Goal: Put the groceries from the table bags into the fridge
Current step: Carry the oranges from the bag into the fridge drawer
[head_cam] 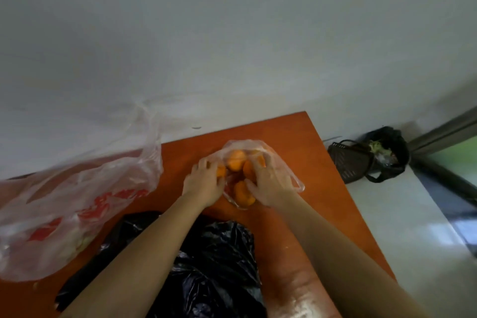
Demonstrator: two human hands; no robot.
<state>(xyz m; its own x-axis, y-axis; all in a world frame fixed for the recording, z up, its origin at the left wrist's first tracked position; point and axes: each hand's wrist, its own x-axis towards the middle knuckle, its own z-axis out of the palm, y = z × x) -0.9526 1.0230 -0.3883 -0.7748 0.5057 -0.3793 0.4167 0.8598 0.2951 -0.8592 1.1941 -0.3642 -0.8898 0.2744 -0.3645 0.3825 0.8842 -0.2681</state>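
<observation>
A small clear plastic bag lies on the orange table, holding several oranges. My left hand grips one orange at the bag's left side. On the bag's right side, my right hand closes over another orange. A large clear bag with red print sits at the left with pale greenish produce inside. A crumpled black plastic bag lies under my forearms near the front. No fridge is in view.
A white wall rises behind the table. Right of the table, on the pale floor, stand a dark basket and a black-lined bin with scraps. A dark door frame runs along the far right.
</observation>
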